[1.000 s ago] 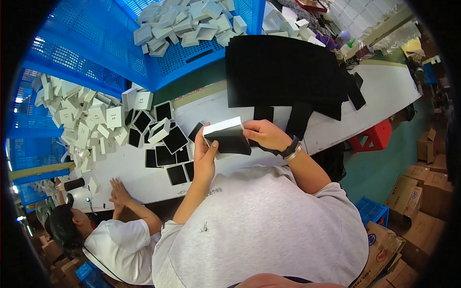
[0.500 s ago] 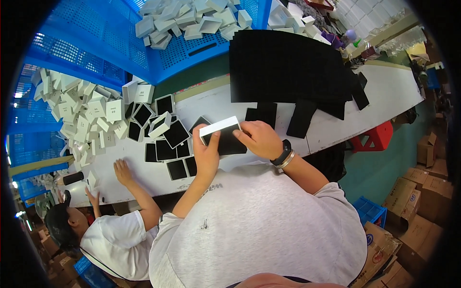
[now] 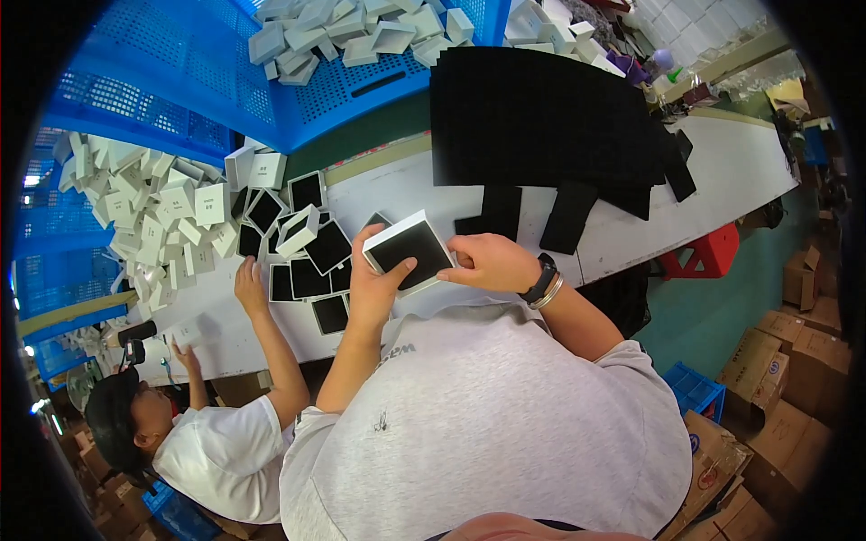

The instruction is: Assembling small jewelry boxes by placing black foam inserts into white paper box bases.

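Above the near edge of the white table, my left hand [image 3: 372, 287] grips a small white box [image 3: 408, 245] by its left side. The box is tilted, so its black-lined inside shows, and my left thumb lies over that black face. My right hand [image 3: 496, 265] is closed at the box's right edge, thumb and forefinger touching the rim. Left of my hands lie several white boxes with black insides [image 3: 327, 248], some overlapping. Black strips [image 3: 568, 218] lie on the table beyond my right hand, in front of a stack of black sheets [image 3: 541, 113].
A heap of white boxes [image 3: 153, 212] fills the left of the table beside blue crates [image 3: 180, 86]. A co-worker in a white shirt [image 3: 225, 446] sits at left, one hand [image 3: 250, 287] by the black-lined boxes. A red stool [image 3: 708, 254] and cardboard cartons [image 3: 758, 370] stand at right.
The box in my hands has tipped, turning its black inside more into view. My right hand has shifted slightly down along its edge. The co-worker's hand has moved up toward the black-lined boxes.
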`<action>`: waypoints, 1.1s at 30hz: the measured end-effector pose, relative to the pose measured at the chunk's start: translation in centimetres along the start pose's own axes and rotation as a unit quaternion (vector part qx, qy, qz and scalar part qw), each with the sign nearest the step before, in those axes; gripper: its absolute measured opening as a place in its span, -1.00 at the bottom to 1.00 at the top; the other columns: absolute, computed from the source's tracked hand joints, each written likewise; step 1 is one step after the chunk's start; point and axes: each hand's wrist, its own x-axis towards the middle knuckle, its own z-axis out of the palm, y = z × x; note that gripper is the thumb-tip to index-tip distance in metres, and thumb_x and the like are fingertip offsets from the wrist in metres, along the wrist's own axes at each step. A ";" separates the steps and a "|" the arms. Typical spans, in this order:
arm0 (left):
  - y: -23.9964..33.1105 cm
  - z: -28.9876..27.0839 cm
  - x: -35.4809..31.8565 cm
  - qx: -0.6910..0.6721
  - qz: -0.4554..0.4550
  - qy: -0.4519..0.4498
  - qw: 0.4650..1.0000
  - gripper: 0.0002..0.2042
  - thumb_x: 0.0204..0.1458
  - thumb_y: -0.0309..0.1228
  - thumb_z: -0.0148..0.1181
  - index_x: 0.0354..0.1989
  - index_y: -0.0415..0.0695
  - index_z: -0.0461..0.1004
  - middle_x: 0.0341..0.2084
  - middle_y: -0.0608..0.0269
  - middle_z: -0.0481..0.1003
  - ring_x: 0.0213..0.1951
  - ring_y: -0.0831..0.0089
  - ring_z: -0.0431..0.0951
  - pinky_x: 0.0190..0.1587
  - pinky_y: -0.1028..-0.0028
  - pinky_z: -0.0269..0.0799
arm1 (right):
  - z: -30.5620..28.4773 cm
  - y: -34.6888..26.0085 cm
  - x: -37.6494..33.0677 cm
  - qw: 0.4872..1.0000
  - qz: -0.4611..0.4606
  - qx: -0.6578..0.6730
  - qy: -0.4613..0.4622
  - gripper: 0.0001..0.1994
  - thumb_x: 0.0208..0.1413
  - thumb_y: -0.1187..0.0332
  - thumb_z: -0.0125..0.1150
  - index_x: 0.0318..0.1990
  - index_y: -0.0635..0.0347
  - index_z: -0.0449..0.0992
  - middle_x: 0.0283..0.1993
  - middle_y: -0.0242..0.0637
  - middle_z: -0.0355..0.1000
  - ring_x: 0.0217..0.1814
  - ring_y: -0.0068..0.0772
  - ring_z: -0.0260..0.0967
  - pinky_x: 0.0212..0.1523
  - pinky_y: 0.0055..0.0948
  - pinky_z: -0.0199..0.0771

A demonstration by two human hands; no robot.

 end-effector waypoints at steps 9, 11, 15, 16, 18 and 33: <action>2.3 -15.6 5.6 0.398 0.049 0.248 0.882 -0.46 0.11 -0.13 0.13 0.20 -0.15 0.23 0.09 -0.09 0.34 0.12 0.17 0.35 0.17 0.37 0.16 | -2.8 -2.2 2.4 0.914 -0.170 -0.347 0.124 -0.71 0.02 0.08 0.21 -0.48 0.10 0.43 -0.52 -0.34 0.37 -0.39 -0.34 0.34 -0.23 -0.41 0.26; 1.2 -21.9 7.5 0.499 0.147 0.307 0.797 -0.40 0.09 -0.10 0.14 0.25 -0.15 0.18 0.10 -0.18 0.32 0.14 0.08 0.33 0.18 0.31 0.16 | -4.2 -2.3 3.1 0.906 -0.174 -0.371 0.107 -0.72 0.02 0.09 0.21 -0.48 0.10 0.42 -0.52 -0.34 0.38 -0.38 -0.33 0.34 -0.23 -0.40 0.26; 3.9 -19.8 11.5 0.657 0.241 0.371 0.611 -0.43 0.02 -0.19 0.22 0.18 -0.20 0.26 0.00 -0.15 0.37 0.08 0.02 0.35 0.16 0.25 0.19 | -5.6 0.5 4.4 0.936 -0.176 -0.296 0.075 -0.74 0.07 0.14 0.18 -0.45 0.14 0.44 -0.52 -0.34 0.38 -0.44 -0.31 0.32 -0.28 -0.40 0.30; 4.0 -18.4 13.4 0.576 0.253 0.324 0.707 -0.46 0.01 -0.21 0.24 0.14 -0.21 0.30 0.00 -0.13 0.37 0.08 0.03 0.35 0.16 0.25 0.20 | -6.2 1.1 4.4 0.934 -0.183 -0.298 0.070 -0.74 0.07 0.14 0.18 -0.45 0.14 0.44 -0.52 -0.34 0.38 -0.44 -0.31 0.32 -0.28 -0.40 0.30; 3.9 -14.6 17.3 0.484 0.261 0.250 0.796 -0.51 -0.01 -0.26 0.26 0.07 -0.22 0.36 0.00 -0.07 0.39 0.08 0.06 0.35 0.15 0.26 0.21 | -6.8 2.5 4.0 0.995 0.030 -0.045 -0.084 -0.77 0.12 0.19 0.13 -0.35 0.19 0.47 -0.49 -0.35 0.41 -0.42 -0.42 0.38 -0.29 -0.36 0.39; 1.2 0.6 51.9 0.490 0.209 0.179 0.827 -0.59 -0.08 -0.29 0.24 -0.01 -0.06 0.41 -0.04 -0.04 0.42 -0.01 0.02 0.42 0.02 0.16 0.34 | -2.7 10.1 -7.7 0.879 0.319 0.354 0.005 -0.54 0.01 0.40 0.29 0.11 0.23 0.38 0.09 -0.27 0.36 0.16 -0.39 0.25 0.19 -0.43 0.22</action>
